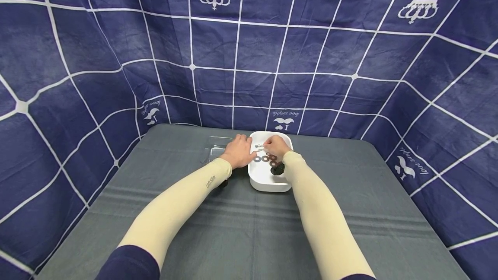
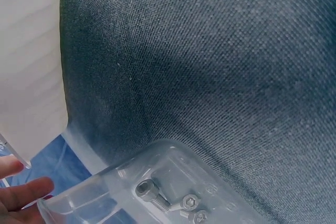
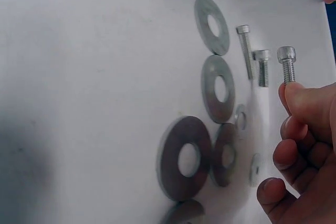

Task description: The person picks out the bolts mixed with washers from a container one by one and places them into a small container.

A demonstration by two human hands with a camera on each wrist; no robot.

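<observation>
In the right wrist view my right hand (image 3: pixel 310 145) pinches a short knurled-head bolt (image 3: pixel 287 60) between thumb and forefinger, head up. Two other bolts, a longer one (image 3: pixel 245 45) and a short one (image 3: pixel 263 69), lie in the white bin (image 1: pixel 268 186). Several flat washers (image 3: pixel 218 88) of differing sizes lie nearby. In the head view my left hand (image 1: pixel 239 151) is at the bin's left side, thumb over the rim, other fingers extended. Its fingertips (image 2: pixel 31 192) are beside a clear plastic box (image 2: pixel 173 148) that holds several bolts (image 2: pixel 149 190).
The white bin stands on a grey cloth-covered table (image 1: pixel 249 237) near the back edge. The clear box sits left of it, partly hidden by my left hand. A blue curtain (image 1: pixel 256 46) with white lines hangs behind and at both sides.
</observation>
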